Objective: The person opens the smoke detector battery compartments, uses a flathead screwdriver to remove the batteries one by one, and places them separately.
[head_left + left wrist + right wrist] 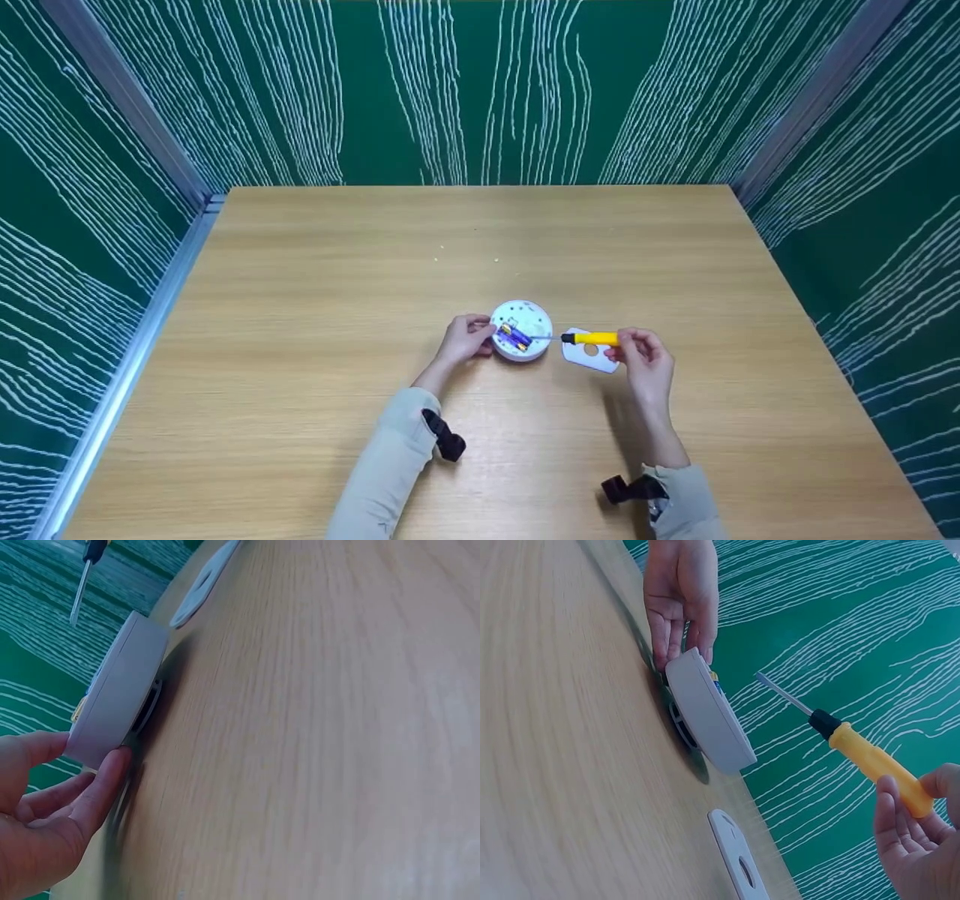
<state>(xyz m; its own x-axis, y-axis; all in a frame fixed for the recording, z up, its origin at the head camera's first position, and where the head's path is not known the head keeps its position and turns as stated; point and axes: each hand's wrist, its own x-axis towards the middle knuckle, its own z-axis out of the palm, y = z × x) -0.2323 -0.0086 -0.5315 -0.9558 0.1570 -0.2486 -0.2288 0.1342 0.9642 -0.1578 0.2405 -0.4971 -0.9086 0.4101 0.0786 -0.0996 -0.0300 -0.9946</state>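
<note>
A round white battery-powered device [534, 319] lies on the table with its open side up. Purple and yellow batteries [514, 337] show in its compartment. My left hand [463, 341] grips the rim at the left, thumb near the top edge and fingers lower on the side, as the left wrist view shows. In my right hand [651, 367] is a yellow-handled screwdriver [870, 757] with a black collar, pinched near the handle's end. Its shaft points left over the device; both wrist views show the tip apart from it, in the air.
A flat white plate [581, 358] with a round hole lies right of the device, partly beneath the screwdriver and right hand. Tiny pale specks dot the wooden table [337, 300] farther back. Green walls with white lines [487, 90] surround the table.
</note>
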